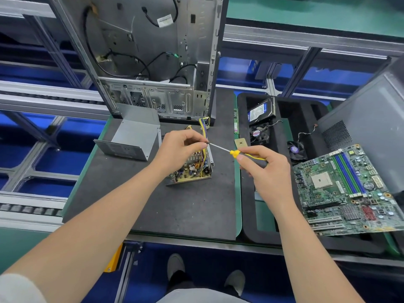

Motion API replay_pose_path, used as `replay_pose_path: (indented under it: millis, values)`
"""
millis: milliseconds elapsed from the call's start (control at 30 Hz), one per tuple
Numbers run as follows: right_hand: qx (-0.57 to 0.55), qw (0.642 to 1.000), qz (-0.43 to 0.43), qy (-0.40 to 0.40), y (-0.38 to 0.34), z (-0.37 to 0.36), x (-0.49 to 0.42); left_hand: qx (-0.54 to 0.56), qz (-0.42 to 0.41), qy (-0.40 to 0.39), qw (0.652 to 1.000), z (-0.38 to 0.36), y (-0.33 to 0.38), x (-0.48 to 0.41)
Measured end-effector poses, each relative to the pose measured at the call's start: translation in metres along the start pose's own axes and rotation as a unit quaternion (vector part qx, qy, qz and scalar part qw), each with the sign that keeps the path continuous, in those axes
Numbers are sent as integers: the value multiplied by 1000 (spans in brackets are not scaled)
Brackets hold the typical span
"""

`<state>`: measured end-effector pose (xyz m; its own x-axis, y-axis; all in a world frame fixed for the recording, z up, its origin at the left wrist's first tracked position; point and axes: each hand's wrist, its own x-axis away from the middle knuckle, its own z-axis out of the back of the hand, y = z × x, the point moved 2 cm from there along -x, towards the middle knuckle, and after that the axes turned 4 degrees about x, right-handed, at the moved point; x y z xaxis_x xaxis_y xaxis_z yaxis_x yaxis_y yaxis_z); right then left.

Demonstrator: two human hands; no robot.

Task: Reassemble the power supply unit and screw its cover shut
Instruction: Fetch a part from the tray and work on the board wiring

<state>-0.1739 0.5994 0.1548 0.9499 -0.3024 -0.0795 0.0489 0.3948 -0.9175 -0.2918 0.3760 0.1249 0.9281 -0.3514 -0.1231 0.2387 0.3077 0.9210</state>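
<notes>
1. While the right hand (266,169) was closed around the black-and-yellow handle of the screwdriver (236,153), the shaft pointed up and left to the left hand (181,147), whose thumb and forefinger held the tip in a pinching grip (whether a screw sat between them was too small to tell).
2. Both hands hovered above the power supply unit (192,169), which lay open on the dark mat (175,206) of the bench, its circuit board and bundle of coloured wires exposed.
3. Its cover (133,136), a bent grey metal shell, stood on the mat to the left, apart from the unit and just in front of the gutted computer case (153,51).
4. Judged from that, the task was at an early stage: the cover was not yet on, so nothing could have been screwed shut.
5. To do this step well, the left grip should probably seat any fastener squarely on the tip before letting go, lest it drop among the board's components.
6. The wires would likely need tucking clear of the edges before the cover went over, or they could be pinched.
7. The driver would then need holding in line with each hole, with light pressure.
</notes>
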Motion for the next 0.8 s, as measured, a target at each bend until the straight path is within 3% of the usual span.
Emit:
replay_pose_path:
  millis: [167,333,467,800]
  values:
    - [30,999,11,-3,-3,2,1,-89,-61,-50,993,3,6,1]
    - [16,1000,-11,-22,-5,6,-2,-213,-158,-119,957,6,17,3]
    - [-61,998,-27,16,-8,6,-4,-197,-158,-110,961,3,20,8]
    - [-60,998,7,30,-25,-9,-15,-157,-158,-88,971,1,16,20]
